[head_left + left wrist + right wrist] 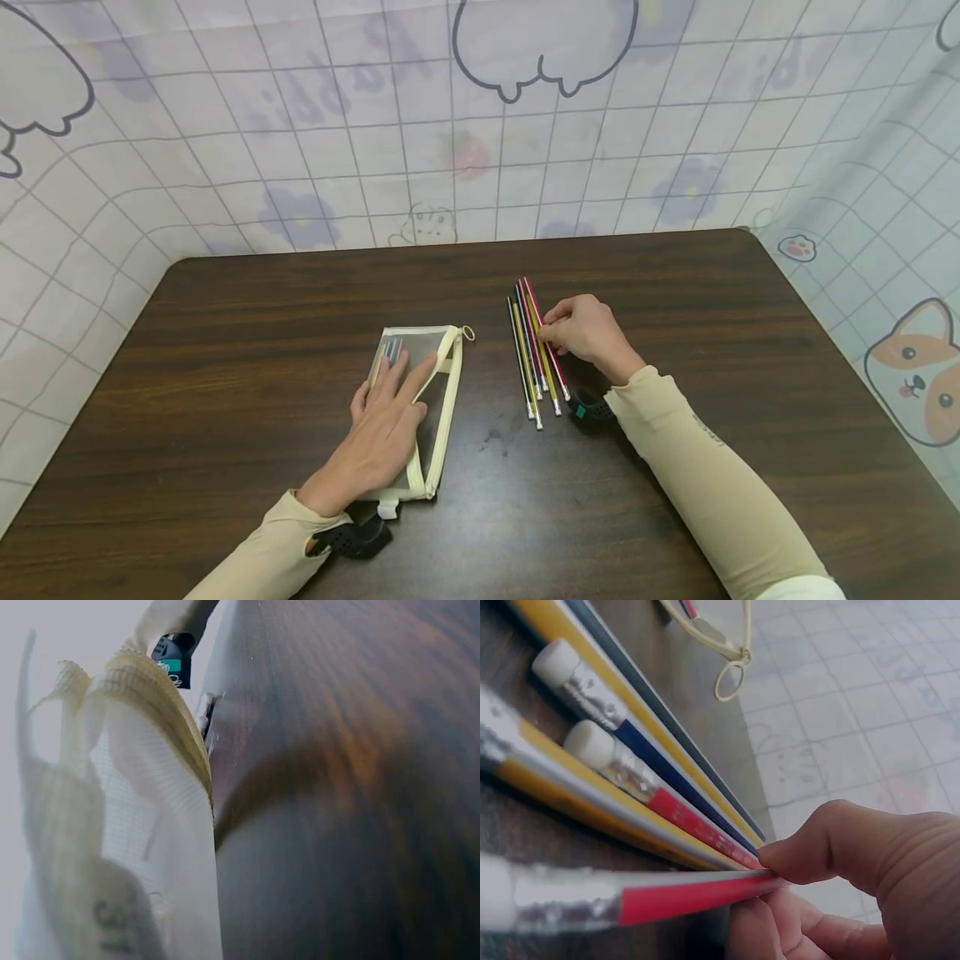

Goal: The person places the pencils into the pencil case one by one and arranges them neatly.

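Observation:
A mesh zip pencil pouch point(453, 400) with pale yellow edging lies on the table, its zipper side toward the pencils. My left hand point(378, 437) rests on it with fingers extended. Slim striped things point(392, 348) show through the mesh beyond the fingertips; their full shape is hidden. To the right lie several striped pencils point(531, 358) side by side, eraser ends toward me. My right hand point(588, 333) pinches the rightmost red-and-silver pencil point(694, 896) between thumb and fingers. Yellow, blue and red pencils point(667, 799) lie close beside it in the right wrist view.
The dark wooden table point(225, 400) has a patterned, gridded cloth point(420, 150) behind it and at both sides. A zipper pull ring point(468, 333) sticks out from the pouch's far corner. Black wrist devices point(360, 537) sit under both wrists.

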Tool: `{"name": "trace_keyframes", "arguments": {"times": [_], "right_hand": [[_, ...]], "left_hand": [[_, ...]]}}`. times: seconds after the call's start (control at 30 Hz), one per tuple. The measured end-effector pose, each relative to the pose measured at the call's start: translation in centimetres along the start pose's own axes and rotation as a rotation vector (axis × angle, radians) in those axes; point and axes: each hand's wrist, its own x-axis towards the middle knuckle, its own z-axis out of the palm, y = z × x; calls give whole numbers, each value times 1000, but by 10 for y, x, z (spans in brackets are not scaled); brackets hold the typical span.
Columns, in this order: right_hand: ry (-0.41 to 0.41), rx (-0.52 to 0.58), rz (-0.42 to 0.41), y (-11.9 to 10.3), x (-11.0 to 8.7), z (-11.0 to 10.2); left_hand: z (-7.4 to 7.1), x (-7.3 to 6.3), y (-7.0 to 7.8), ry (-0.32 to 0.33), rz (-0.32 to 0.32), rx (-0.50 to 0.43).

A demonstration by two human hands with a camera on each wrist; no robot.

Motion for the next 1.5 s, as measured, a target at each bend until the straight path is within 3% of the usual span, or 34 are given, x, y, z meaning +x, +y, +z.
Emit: {"name": "trace_keyframes", "arguments": {"times": [0.8, 1.13, 1.5], "right_hand": [[-132, 215, -46, -6, -4, -3], [-249, 390, -61, -17, -13, 3], [-375, 476, -69, -24, -20, 18]], "left_hand": [[-2, 0, 0, -6, 5, -2], [-2, -1, -1, -14, 3, -13], [-3, -1, 0, -18, 0, -12]]}}
